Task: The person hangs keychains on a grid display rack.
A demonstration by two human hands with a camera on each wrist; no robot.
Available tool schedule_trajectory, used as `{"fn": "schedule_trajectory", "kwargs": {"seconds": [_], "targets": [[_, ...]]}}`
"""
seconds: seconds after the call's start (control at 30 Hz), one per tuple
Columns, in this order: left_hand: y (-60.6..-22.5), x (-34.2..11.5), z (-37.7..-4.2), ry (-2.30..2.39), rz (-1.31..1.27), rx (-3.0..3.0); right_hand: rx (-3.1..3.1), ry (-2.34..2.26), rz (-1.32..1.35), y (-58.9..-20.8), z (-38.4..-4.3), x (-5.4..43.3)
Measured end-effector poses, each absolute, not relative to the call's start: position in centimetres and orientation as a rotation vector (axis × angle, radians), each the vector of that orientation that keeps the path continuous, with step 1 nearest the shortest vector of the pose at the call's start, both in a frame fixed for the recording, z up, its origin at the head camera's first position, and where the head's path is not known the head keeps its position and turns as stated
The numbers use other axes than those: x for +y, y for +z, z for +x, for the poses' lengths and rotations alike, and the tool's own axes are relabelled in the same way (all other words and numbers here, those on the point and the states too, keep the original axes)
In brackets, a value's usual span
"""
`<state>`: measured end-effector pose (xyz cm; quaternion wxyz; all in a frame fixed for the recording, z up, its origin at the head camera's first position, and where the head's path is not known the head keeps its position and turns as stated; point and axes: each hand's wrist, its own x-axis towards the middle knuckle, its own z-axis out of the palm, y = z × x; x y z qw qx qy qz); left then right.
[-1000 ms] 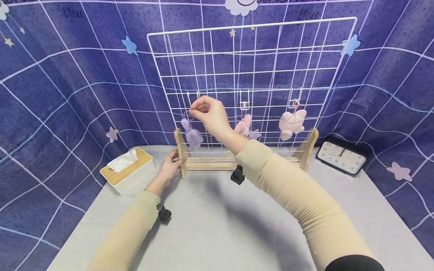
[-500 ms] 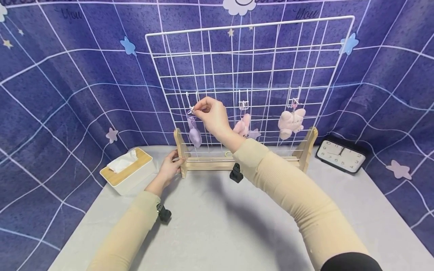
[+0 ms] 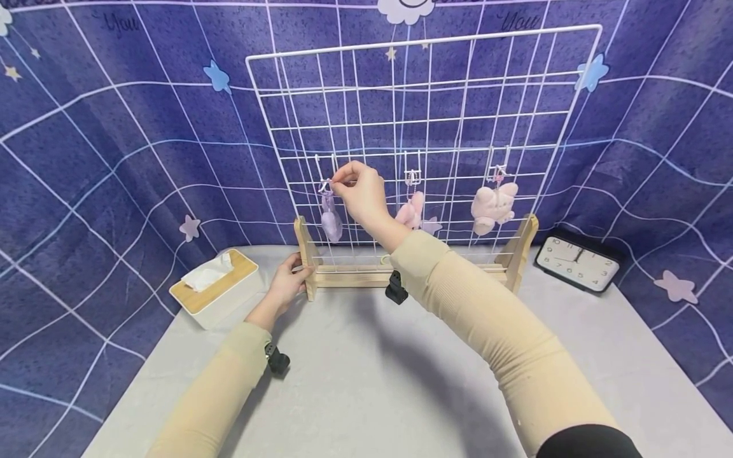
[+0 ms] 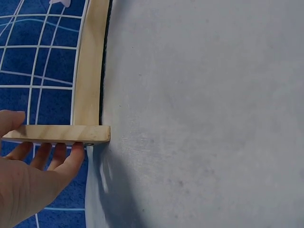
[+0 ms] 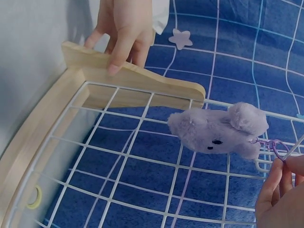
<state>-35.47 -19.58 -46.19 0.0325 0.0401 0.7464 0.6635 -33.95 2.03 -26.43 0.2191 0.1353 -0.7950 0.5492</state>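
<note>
In the head view, my right hand [image 3: 363, 194] pinches the ring of a purple plush keychain [image 3: 331, 226] beside a white hook [image 3: 318, 168] on the wire grid [image 3: 355, 89]. The right wrist view shows the purple ring [image 5: 279, 148] at my fingertips, touching the white hook's end; whether it is fully on the hook I cannot tell. The plush hangs below. With thumb on one face and fingers on the other, my left hand [image 4: 35, 183] grips the left end of the wooden stand [image 4: 57, 134] that carries the grid.
Two pink plush keychains, one at the middle [image 3: 410, 212] and one at the right [image 3: 494, 208], hang from hooks. A tissue box [image 3: 229, 296] stands left of the stand, a clock [image 3: 578, 261] to its right. A small yellow ring [image 5: 35, 197] shows near the stand's base.
My right hand has shifted slightly right, bringing the ring to the hook. The purple plush has turned and swung to hang more upright. My left hand stays on the stand.
</note>
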Motion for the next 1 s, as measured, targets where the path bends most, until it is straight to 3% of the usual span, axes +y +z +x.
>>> {"fn": "schedule_trajectory", "kwargs": {"seconds": [0.53, 1.0], "targets": [[-46.2, -19.5, -35.5, 2.042, 0.113, 2.304, -2.209, 1.548, 0.353, -26.6, -33.6, 2.5], [-46.0, -19.5, -35.2, 2.043, 0.105, 2.291, -2.206, 1.571, 0.504, -27.9, -31.6, 3.9]]}}
